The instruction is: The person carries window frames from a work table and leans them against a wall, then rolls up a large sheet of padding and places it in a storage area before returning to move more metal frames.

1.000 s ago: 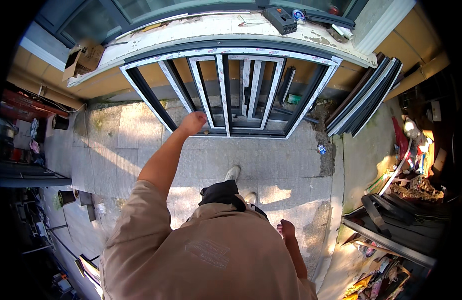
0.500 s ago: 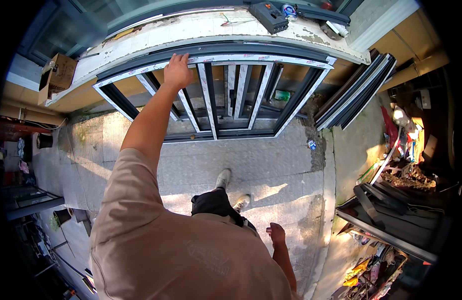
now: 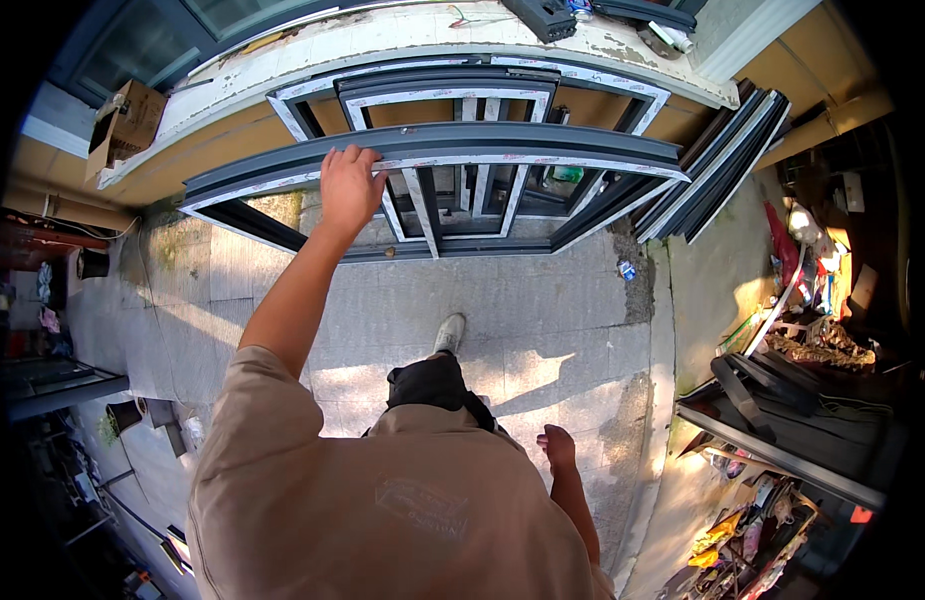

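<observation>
My left hand (image 3: 351,190) reaches forward and grips the top rail of a large dark grey window frame (image 3: 502,143), with its fingers hooked over the far edge. White protective film with small print runs along the frame's face. Its bottom rail is on the paving, and its top leans toward me, apart from the frames behind. A smaller grey window frame (image 3: 447,82) and a wider frame (image 3: 650,90) lean against the ledge behind it. Down by my right side hangs my right hand (image 3: 557,445), loosely curled, and nothing shows in it.
A white ledge (image 3: 402,42) holds a dark tool case (image 3: 542,17). An open cardboard box (image 3: 132,122) stands at its left. Dark profile strips (image 3: 717,165) lean at the right. A crushed can (image 3: 626,271) lies on the paving. Piled scrap (image 3: 822,340) lines the right side.
My left hand has pulled the top of the large frame back toward me, away from the ledge. The frames behind it now show. My right hand stays by my side.
</observation>
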A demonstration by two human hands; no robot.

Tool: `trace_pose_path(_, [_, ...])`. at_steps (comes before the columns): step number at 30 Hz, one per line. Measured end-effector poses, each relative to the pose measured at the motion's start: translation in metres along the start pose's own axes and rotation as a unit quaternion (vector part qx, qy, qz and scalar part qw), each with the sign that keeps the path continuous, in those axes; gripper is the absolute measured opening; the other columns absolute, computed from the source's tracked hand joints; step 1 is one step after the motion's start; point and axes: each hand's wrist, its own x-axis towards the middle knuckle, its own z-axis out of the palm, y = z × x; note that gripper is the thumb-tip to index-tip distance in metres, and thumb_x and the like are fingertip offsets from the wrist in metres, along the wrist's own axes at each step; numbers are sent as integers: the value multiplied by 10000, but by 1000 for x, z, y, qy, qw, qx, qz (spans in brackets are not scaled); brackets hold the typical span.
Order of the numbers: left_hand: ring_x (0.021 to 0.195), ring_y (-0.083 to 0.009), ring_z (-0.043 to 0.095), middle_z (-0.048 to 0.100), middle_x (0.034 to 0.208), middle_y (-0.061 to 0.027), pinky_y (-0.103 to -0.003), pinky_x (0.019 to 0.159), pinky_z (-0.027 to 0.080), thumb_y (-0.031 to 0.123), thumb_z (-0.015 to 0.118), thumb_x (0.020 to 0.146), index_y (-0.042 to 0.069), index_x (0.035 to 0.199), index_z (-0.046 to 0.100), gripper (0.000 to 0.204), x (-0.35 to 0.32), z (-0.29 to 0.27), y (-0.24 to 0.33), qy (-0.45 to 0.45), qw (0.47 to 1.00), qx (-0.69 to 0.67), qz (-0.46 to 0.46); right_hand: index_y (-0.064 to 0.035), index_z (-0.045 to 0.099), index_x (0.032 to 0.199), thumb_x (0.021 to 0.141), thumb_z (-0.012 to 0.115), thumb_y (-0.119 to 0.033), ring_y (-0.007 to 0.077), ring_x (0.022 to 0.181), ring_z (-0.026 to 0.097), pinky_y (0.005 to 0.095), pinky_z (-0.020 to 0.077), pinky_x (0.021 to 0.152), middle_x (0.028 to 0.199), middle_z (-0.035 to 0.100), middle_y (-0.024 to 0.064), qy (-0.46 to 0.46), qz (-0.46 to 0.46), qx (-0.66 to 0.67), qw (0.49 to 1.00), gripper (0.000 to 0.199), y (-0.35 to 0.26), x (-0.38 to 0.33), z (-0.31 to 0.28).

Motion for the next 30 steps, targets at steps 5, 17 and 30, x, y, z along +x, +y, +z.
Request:
trace_pose_path(5, [1169,-292,561,622,1151,-82,-518,1123,334,235,854,689,114,1149,643,521,-99,-48,35,14,999,-35,16,-13,631,1203,950,578,-364,186,803,676,323,492,701,910,722,108,1,-58,-22,998,437,13,-18,-14])
trace_pose_path(17, [1161,-308,561,604,1227,-103,-499,1107,343,181,840,569,108,1250,550,744,-317,-86,97,-221,972,-50,58,61,647,1133,937,502,-270,238,814,702,356,549,763,902,713,161,-46,31,-114,992,411,202,-67,-69])
trace_pose_path(30, [1154,-292,576,601,1246,-102,-480,1032,383,279,807,637,162,1300,568,715,-449,-64,120,-207,975,-70,37,-53,629,1034,960,508,-337,179,790,673,332,492,684,906,715,88,-26,3,-147,989,317,165,-74,-81])
